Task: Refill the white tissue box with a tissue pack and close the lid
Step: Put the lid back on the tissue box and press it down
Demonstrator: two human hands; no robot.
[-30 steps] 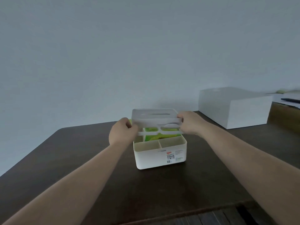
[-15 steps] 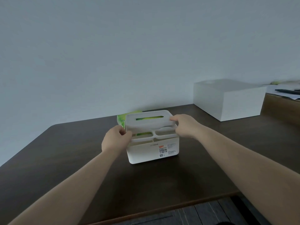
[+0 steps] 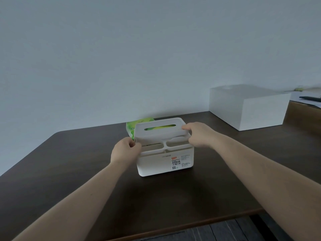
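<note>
The white tissue box point(image 3: 156, 163) stands in the middle of the dark table, with a label on its front. Its white lid point(image 3: 160, 132), with a long slot in the top, lies tilted over the box, front edge slightly raised. Green shows through the slot. My left hand point(image 3: 126, 151) grips the lid's left front corner. My right hand point(image 3: 199, 134) grips its right edge. A green tissue pack point(image 3: 132, 126) sticks out behind the lid's left rear corner; whether it sits inside the box I cannot tell.
The dark wooden table point(image 3: 86, 180) has its front edge near me, with dark floor below. A large white box point(image 3: 248, 106) stands at the back right. Beyond it a lower surface holds papers and a dark pen point(image 3: 311, 99). A plain wall is behind.
Both hands have lowered the lid from a steep tilt above the box to nearly flat on top of it. The open compartments are now mostly covered.
</note>
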